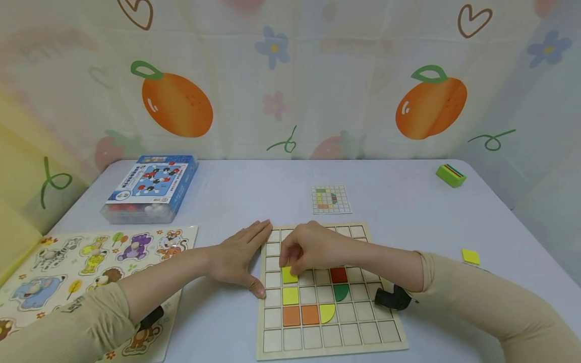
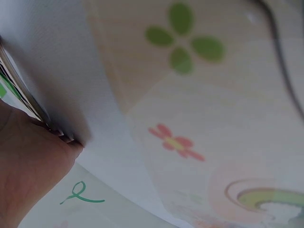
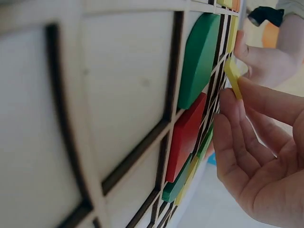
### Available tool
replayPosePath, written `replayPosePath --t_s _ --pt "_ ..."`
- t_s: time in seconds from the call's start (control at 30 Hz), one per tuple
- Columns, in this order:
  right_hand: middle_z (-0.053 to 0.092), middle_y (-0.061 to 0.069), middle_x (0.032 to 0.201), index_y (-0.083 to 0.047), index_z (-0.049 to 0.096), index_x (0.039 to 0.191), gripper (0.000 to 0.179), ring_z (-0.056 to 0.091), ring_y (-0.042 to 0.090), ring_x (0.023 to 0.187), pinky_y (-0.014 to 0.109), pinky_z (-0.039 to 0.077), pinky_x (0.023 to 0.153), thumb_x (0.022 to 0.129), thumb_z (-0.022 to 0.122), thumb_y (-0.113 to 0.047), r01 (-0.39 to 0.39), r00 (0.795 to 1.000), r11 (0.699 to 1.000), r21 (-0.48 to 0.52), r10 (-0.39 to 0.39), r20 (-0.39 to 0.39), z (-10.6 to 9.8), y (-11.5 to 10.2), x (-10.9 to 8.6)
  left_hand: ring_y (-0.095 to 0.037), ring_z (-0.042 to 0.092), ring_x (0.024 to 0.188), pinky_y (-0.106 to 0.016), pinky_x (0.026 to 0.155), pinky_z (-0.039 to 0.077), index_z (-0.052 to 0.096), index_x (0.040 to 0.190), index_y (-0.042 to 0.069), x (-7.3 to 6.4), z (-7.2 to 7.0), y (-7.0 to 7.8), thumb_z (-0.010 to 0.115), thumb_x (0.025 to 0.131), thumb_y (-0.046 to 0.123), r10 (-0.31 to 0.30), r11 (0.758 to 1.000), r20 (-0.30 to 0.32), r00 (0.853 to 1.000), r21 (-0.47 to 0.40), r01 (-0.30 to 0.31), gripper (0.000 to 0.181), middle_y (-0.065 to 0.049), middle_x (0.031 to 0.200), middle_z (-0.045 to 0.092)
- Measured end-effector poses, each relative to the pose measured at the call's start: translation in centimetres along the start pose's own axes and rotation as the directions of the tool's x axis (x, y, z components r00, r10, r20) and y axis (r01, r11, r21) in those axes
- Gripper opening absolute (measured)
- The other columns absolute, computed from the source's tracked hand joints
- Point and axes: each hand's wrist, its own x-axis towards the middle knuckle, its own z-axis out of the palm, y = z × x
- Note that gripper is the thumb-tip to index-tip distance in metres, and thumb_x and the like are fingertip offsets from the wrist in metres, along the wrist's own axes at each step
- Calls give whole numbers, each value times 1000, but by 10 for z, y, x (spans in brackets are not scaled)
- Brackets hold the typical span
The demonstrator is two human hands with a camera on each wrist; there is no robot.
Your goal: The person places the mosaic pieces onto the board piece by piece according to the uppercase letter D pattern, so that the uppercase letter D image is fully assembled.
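Observation:
A wooden grid board (image 1: 350, 334) lies on the table. My right hand (image 1: 313, 247) pinches a yellow square tile (image 1: 289, 275) between thumb and fingers over a left-hand cell; the right wrist view shows this tile (image 3: 233, 78) tilted. Just below it sits another yellow square (image 1: 290, 296), then two orange squares (image 1: 291, 316) and a yellow quarter-round (image 1: 327, 313). Further right are a red square (image 1: 338, 275) and a green quarter-round (image 1: 341, 292). With fingers extended, my left hand (image 1: 233, 257) rests along the board's left edge. My right forearm hides part of the upper rows.
A small pattern card (image 1: 331, 199) lies behind the board. To the left are a blue boxed model set (image 1: 150, 189) and an animal puzzle (image 1: 41, 272) under my left forearm. A loose yellow tile (image 1: 470, 256) and a green stack (image 1: 451, 175) lie at right.

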Motion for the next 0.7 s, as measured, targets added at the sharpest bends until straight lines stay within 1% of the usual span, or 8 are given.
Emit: replayPosePath --t_s 0.13,0.23,0.5,0.7 --pt "72 -4 73 -13 76 84 13 60 3 64 18 50 60 78 78 -2 -17 1000 1000 2 17 3 3 -1 1 -40 -1 156 -58 127 10 2 158 1 0 0 0 80 70 62 -1 1000 -1 1000 -3 1 133 -17 168 -1" --pt "72 -4 72 -13 75 83 13 61 3 63 18 50 60 78 78 -1 -17 1000 1000 -10 17 2 4 -2 0 -40 -1 156 -59 127 10 2 158 1 0 0 0 80 70 62 -1 1000 0 1000 -5 1 133 -17 168 -1" --pt "73 -3 73 -13 76 80 13 63 2 64 17 52 62 78 77 0 -31 1000 999 -16 30 -8 5 -2 0 -40 -2 156 -59 127 9 1 158 1 0 0 -1 79 70 62 10 1000 3 1000 -4 -10 132 -17 168 -2" --pt "74 -2 74 -12 76 80 12 62 1 65 16 53 63 78 78 1 -12 1000 1000 -21 12 -9 5 -2 1 -40 -2 156 -59 127 9 0 158 1 0 0 -1 79 71 62 8 1000 4 1000 -5 -8 132 -17 168 -3"
